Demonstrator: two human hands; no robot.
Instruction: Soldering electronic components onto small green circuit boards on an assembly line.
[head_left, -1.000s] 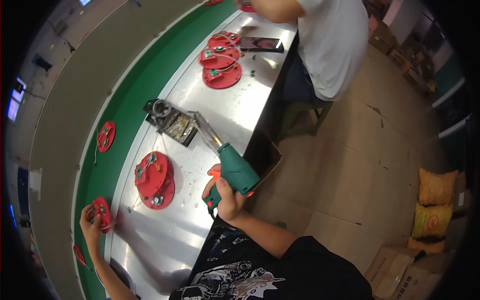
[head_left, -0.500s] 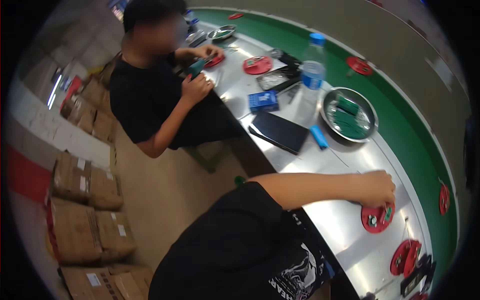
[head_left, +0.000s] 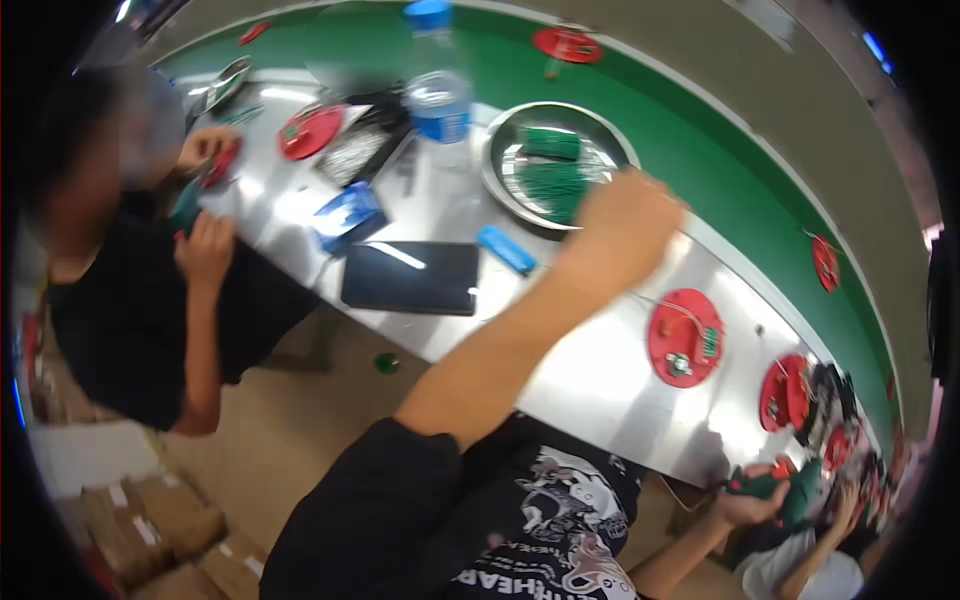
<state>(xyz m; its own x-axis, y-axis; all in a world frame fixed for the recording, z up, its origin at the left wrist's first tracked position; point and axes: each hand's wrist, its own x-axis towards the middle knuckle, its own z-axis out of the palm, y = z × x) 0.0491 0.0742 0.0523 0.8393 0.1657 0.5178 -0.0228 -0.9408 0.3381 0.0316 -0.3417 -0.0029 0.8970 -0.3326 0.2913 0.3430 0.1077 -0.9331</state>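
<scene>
My left hand [head_left: 630, 225] reaches across the bench to the right rim of a round steel bowl [head_left: 497, 190]. It is blurred, with its fingers bent down and partly hidden. In the bowl lie green wires [head_left: 553, 185] and a green bundle [head_left: 550, 144]. Nearer me, a red disc [head_left: 672, 350] carries a small green circuit board [head_left: 711, 342], a round metal part and a pale wire. At the lower right, my right hand [head_left: 748, 503] is closed around a dark green pistol-shaped tool [head_left: 797, 495] with red parts.
Left of my arm lie a black tablet-like slab [head_left: 410, 278], a light-blue small block [head_left: 507, 250], a blue box [head_left: 348, 217] and a water bottle [head_left: 438, 90]. More red discs [head_left: 785, 392] are to the right. A co-worker [head_left: 130, 290] sits left; others are at the lower right.
My left hand has left the red disc and moved to the steel bowl. The view has turned to the right, bringing my right hand and its green tool into sight.
</scene>
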